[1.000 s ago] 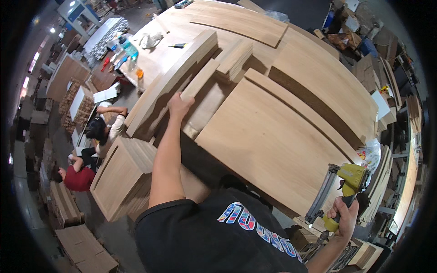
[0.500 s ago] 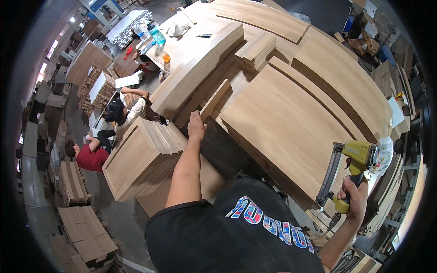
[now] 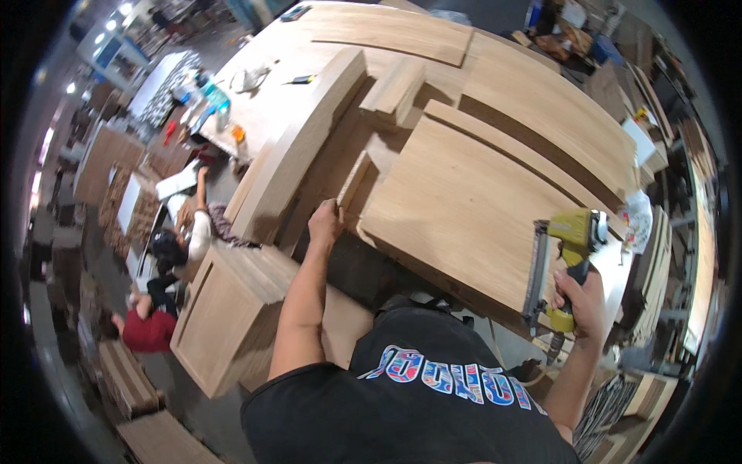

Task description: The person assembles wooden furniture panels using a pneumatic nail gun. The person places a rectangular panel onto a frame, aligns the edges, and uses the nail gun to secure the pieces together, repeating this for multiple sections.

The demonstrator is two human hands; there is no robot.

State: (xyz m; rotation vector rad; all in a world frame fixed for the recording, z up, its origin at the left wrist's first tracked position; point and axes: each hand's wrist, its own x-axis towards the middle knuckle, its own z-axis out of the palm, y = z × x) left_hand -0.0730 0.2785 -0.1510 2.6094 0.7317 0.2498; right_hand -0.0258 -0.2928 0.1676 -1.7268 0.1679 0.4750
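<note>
My left hand (image 3: 325, 220) is closed around the near end of a narrow wooden strip (image 3: 355, 179), which stands on edge in the gap between a long stack of boards and a wide wooden panel. My right hand (image 3: 581, 298) grips a yellow-green nail gun (image 3: 573, 230) by its handle. The gun is held upright at the right end of the wide panel (image 3: 464, 201), its dark magazine on the left side. A hose fitting (image 3: 555, 346) hangs below the handle.
A long board stack (image 3: 309, 147) and a short stack of strips (image 3: 394, 89) lie on the table. Framed wooden panels (image 3: 224, 309) stand at left. Bottles (image 3: 216, 97) sit at the far left edge. Two people work beyond, one in a red shirt (image 3: 151, 329).
The view has shifted, so the table sits further left. My right hand has moved the nail gun left and forward, nearer the panel. My left hand stays on the strip.
</note>
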